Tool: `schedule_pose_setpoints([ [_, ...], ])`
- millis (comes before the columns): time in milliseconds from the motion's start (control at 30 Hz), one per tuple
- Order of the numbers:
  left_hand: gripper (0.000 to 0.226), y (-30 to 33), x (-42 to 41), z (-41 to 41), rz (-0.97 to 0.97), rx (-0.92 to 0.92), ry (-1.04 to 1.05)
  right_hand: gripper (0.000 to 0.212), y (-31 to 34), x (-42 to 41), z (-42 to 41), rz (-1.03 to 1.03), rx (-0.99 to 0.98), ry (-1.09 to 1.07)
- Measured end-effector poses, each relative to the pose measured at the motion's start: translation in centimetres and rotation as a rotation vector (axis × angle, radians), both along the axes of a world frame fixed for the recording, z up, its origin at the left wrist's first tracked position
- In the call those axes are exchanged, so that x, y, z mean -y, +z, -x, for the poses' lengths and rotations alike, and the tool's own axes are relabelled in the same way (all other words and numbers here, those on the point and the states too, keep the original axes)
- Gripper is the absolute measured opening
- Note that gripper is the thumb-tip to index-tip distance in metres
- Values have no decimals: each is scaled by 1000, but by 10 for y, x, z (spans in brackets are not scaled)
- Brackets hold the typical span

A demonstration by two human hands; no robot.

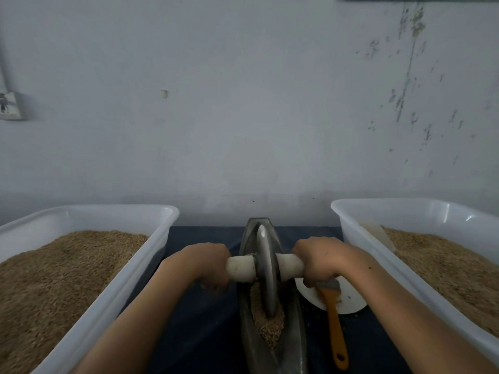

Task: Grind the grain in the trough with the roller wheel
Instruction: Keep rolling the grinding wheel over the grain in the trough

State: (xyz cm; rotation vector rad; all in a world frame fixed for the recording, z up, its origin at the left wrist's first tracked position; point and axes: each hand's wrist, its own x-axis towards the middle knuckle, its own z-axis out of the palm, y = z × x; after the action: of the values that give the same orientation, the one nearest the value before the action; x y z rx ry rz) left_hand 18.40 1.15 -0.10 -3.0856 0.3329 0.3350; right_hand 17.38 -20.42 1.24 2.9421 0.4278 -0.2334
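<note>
The roller wheel [266,271], a thin metal disc, stands upright in the narrow metal trough [270,344] between two tubs, its rim sunk in grain [268,323] at the near end. It looks heavy, rigid and prone to tipping, so the pale axle handles are the right hold: left hand [208,265] and right hand [317,263] each curl round one.

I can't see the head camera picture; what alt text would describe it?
A person's left hand and right hand grip the white handles of a metal roller wheel standing in a narrow trough of grain. White tubs of grain sit at the left and right, and an orange-handled brush lies beside the trough.
</note>
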Motion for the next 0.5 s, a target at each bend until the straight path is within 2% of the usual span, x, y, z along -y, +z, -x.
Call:
schedule_pose_setpoints([
  [67,35,-3,3,0,-45,160,15,26,-3,0,-2,-12,74,1],
  [167,27,-14,7,-2,-47,492,12,19,-15,-1,-4,-56,318,1],
  [233,22,-21,8,-5,-10,617,8,18,-22,-2,-6,-113,447,-10],
  [300,21,-24,6,-7,27,637,-3,20,-25,-3,-8,-125,498,1],
  [367,23,-21,4,-8,14,581,-20,20,-23,-1,-8,-97,463,12],
  [500,31,-11,3,-8,-51,347,-38,24,-12,4,-6,-42,225,48],
])
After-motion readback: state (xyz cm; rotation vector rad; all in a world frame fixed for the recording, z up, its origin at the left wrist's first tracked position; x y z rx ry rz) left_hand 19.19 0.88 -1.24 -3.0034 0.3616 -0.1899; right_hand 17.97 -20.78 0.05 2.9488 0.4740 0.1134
